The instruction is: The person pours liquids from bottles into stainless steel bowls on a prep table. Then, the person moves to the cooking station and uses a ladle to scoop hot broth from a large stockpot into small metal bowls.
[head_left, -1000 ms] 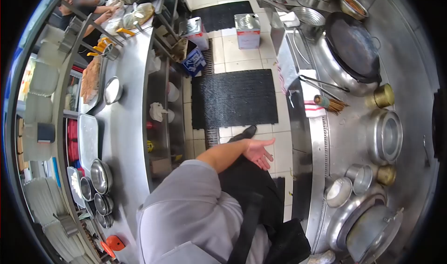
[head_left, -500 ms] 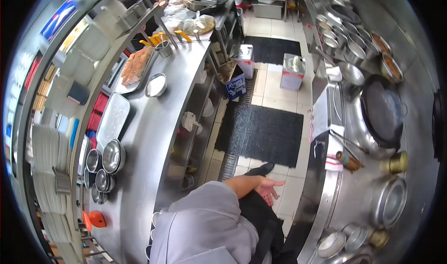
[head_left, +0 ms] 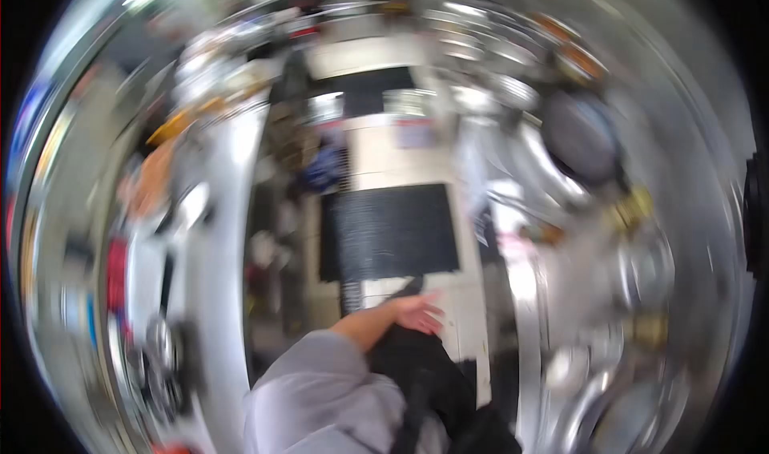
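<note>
My left hand (head_left: 418, 314) reaches out from a grey sleeve at the bottom centre, over the dark apron and the tiled floor. Its fingers are spread and it holds nothing. A black floor mat (head_left: 388, 231) lies ahead of it, and part of a dark shoe (head_left: 410, 287) shows just beyond the hand. My right hand is out of view. The whole picture is smeared by motion, so small details are lost.
A steel counter (head_left: 224, 294) with bowls and trays runs along the left. To the right is a steel cooking range with a large dark wok (head_left: 581, 137) and pots (head_left: 643, 270). Blurred tins (head_left: 412, 117) and a blue box (head_left: 324, 165) stand on the floor ahead.
The view has swung left since half a second ago and is now heavily blurred. The left hand remains spread and empty; the person in the upper left can no longer be made out clearly.
</note>
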Demonstrator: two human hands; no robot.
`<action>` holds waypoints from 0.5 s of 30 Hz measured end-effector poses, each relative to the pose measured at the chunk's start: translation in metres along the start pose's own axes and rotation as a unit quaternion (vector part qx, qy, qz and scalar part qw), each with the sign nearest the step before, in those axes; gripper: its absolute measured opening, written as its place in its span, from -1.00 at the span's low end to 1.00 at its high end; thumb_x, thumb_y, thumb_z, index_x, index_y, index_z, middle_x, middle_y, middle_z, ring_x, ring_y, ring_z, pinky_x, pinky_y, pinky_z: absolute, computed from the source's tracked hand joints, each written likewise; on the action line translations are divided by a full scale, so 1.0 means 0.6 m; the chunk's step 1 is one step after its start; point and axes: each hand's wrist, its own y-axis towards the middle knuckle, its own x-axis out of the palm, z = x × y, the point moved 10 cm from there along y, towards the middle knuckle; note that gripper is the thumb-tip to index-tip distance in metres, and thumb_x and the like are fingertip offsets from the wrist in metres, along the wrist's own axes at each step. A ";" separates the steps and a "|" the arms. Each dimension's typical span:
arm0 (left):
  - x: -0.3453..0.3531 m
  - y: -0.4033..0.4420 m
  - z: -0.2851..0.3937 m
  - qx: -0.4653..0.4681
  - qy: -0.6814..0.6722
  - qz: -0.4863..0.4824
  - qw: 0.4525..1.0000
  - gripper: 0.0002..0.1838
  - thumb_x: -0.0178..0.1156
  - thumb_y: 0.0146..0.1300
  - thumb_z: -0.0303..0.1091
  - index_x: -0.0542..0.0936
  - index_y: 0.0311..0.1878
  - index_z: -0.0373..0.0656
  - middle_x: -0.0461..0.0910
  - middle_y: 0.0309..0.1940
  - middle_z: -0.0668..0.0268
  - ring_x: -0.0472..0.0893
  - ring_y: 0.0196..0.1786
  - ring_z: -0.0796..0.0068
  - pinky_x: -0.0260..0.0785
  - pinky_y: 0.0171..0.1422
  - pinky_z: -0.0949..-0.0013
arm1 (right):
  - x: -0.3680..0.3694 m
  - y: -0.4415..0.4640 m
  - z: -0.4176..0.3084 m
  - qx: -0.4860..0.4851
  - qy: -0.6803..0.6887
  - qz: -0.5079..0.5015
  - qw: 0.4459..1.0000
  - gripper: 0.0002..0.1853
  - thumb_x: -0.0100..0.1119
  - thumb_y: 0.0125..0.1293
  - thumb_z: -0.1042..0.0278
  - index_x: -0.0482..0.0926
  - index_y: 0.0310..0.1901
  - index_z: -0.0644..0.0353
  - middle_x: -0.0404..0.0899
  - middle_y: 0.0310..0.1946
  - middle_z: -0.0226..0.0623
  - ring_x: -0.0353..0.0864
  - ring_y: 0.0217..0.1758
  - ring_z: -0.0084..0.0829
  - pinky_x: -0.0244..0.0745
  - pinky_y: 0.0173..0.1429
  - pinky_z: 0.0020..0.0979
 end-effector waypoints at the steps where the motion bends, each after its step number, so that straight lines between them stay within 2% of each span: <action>1: -0.002 0.002 0.015 0.017 -0.018 0.006 1.000 0.11 -0.02 0.18 0.56 0.09 0.53 -0.18 0.33 0.36 -0.15 0.41 0.38 0.03 0.25 0.45 0.08 | -0.041 -0.013 -0.007 -0.010 0.008 -0.001 1.000 -0.80 0.14 0.41 0.26 0.61 -0.07 0.17 0.37 -0.59 -0.58 0.34 -0.54 -0.70 0.27 -0.45 -0.69; 3: -0.014 -0.025 0.053 0.053 -0.056 0.046 0.996 0.08 0.04 0.20 0.50 0.10 0.51 -0.21 0.32 0.37 -0.13 0.38 0.39 -0.01 0.18 0.50 0.01 | -0.089 -0.031 -0.014 -0.032 0.006 -0.011 0.999 -0.80 0.15 0.41 0.26 0.62 -0.07 0.17 0.36 -0.60 -0.61 0.33 -0.55 -0.73 0.25 -0.46 -0.71; 4: -0.010 -0.051 0.073 0.101 -0.046 0.054 0.992 0.06 -0.06 0.29 0.47 0.01 0.54 -0.24 0.26 0.40 -0.12 0.35 0.41 0.03 0.18 0.49 0.03 | -0.053 -0.070 -0.033 -0.080 0.010 0.138 0.987 -0.87 0.20 0.38 0.24 0.63 -0.23 0.08 0.33 -0.64 -0.67 0.28 -0.61 -0.75 0.17 -0.54 -0.62; 6: -0.070 -0.066 0.088 0.135 -0.044 0.095 0.985 0.06 -0.09 0.31 0.47 -0.07 0.56 -0.21 0.04 0.51 -0.11 0.18 0.51 0.00 0.11 0.51 -0.01 | -0.095 -0.038 -0.017 0.013 0.055 0.116 0.992 -0.77 0.23 0.35 0.26 0.42 -0.45 -0.01 0.30 -0.69 -0.57 0.27 -0.69 -0.65 0.16 -0.63 -0.58; 7: -0.108 -0.083 0.087 0.138 -0.045 0.110 0.983 0.07 -0.09 0.31 0.46 -0.13 0.57 -0.19 -0.06 0.56 -0.07 0.07 0.57 0.00 -0.02 0.57 0.00 | -0.095 -0.028 -0.015 0.041 0.075 0.030 0.996 -0.71 0.12 0.41 0.28 0.35 -0.50 0.04 0.39 -0.67 -0.54 0.33 -0.70 -0.64 0.25 -0.63 -0.62; 8: -0.150 -0.097 0.086 0.158 -0.015 0.111 0.981 0.11 -0.07 0.28 0.49 -0.16 0.58 -0.18 -0.07 0.57 -0.04 0.02 0.58 0.00 -0.12 0.61 0.02 | -0.113 -0.027 -0.010 0.086 0.075 0.066 0.991 -0.77 0.20 0.35 0.31 0.38 -0.44 0.04 0.38 -0.67 -0.51 0.39 -0.66 -0.64 0.32 -0.63 -0.60; 9: -0.178 -0.121 0.087 0.150 0.019 0.155 0.976 0.16 -0.03 0.22 0.52 -0.17 0.58 -0.16 -0.08 0.58 0.01 -0.01 0.60 0.01 -0.16 0.63 0.03 | -0.097 -0.038 -0.015 0.102 0.108 0.105 0.983 -0.79 0.19 0.35 0.33 0.38 -0.41 0.10 0.39 -0.64 -0.49 0.41 -0.68 -0.64 0.34 -0.66 -0.57; 10: -0.198 -0.137 0.086 0.150 0.007 0.189 0.970 0.17 0.00 0.19 0.54 -0.14 0.59 -0.13 -0.03 0.57 0.04 0.06 0.58 0.03 -0.12 0.61 0.05 | -0.089 -0.045 -0.028 0.089 0.114 0.128 0.981 -0.81 0.15 0.37 0.37 0.37 -0.39 0.15 0.41 -0.62 -0.47 0.43 -0.68 -0.66 0.35 -0.65 -0.59; 13: -0.239 -0.155 0.112 0.137 -0.009 0.265 0.954 0.13 0.02 0.21 0.51 -0.09 0.58 -0.11 0.03 0.55 0.08 0.15 0.54 0.05 -0.03 0.57 0.07 | -0.067 -0.012 -0.022 0.122 0.159 0.077 0.977 -0.82 0.11 0.38 0.38 0.36 -0.37 0.17 0.44 -0.56 -0.42 0.44 -0.65 -0.68 0.37 -0.64 -0.59; 14: -0.242 -0.156 0.117 0.145 -0.012 0.275 0.950 0.09 0.02 0.24 0.49 -0.05 0.57 -0.11 0.08 0.52 0.08 0.22 0.50 0.05 0.07 0.52 0.08 | -0.062 -0.010 -0.028 0.122 0.199 0.054 0.971 -0.83 0.06 0.41 0.40 0.33 -0.35 0.18 0.42 -0.54 -0.42 0.44 -0.63 -0.69 0.40 -0.60 -0.61; 15: -0.238 -0.150 0.125 0.146 -0.005 0.263 0.954 0.08 0.02 0.24 0.48 -0.05 0.57 -0.11 0.09 0.52 0.09 0.22 0.49 0.05 0.08 0.51 0.08 | -0.061 -0.010 -0.035 0.124 0.232 0.048 0.963 -0.83 0.04 0.41 0.42 0.32 -0.35 0.18 0.41 -0.53 -0.42 0.44 -0.63 -0.69 0.41 -0.59 -0.61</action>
